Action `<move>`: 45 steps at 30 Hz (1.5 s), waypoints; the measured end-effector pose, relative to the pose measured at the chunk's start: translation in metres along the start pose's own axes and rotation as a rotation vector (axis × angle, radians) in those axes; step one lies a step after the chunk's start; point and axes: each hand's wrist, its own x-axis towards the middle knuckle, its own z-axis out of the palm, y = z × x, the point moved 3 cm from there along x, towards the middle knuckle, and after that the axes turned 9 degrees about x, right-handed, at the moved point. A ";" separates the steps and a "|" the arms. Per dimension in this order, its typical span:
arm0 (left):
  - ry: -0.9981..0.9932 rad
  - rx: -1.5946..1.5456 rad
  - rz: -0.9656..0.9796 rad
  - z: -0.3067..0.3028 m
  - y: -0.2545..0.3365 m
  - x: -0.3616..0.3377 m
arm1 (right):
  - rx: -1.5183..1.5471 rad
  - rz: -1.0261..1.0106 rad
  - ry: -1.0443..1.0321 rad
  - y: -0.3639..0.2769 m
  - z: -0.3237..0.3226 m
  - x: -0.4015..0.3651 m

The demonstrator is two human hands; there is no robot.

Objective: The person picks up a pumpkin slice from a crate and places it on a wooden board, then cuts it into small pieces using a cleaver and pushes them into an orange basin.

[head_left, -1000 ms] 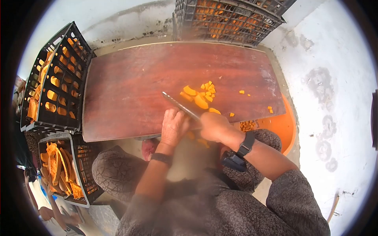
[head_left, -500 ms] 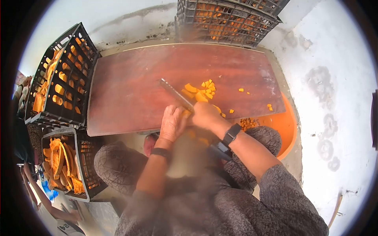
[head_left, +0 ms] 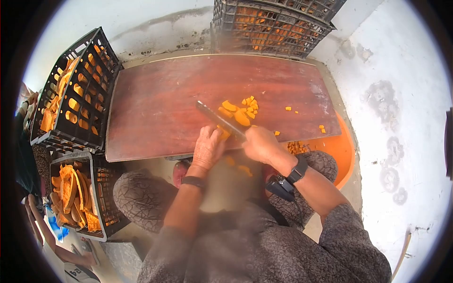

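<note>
Pale, stained concrete runs all round a low, dark red wooden board, where a person sits with knees drawn up to its near edge. Three black plastic crates crowd it. One crate stands against the far edge, loaded with orange chunks. A second crate leans at the left edge, and a third crate sits near the left knee, full of long orange strips. An orange basin pokes out from under the board's near right corner, with cut bits in it. Another person's arm shows low at the left, well apart from the work.

The right hand is at the near edge, right of the middle, its fingers wrapped tight round the handle of a knife. The blade slants away toward the board's centre. The left hand sits just beside it, fingers close together and bent down onto an orange piece, which it pins to the board right against the blade. A heap of diced cubes lies just beyond the knife, and stray cubes are scattered toward the right edge.

That piece looks to me like firm, dense flesh. It is probably light at this size, stiff enough not to squash, and likely damp and slick on its cut faces, so it could skid under the blade. I'd judge the safest hold is from above, pressing it flat side down with the fingertips tucked back from the edge.
</note>
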 end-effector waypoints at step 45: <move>-0.057 -0.130 -0.254 0.006 -0.010 -0.008 | 0.281 0.262 0.064 0.069 0.001 -0.014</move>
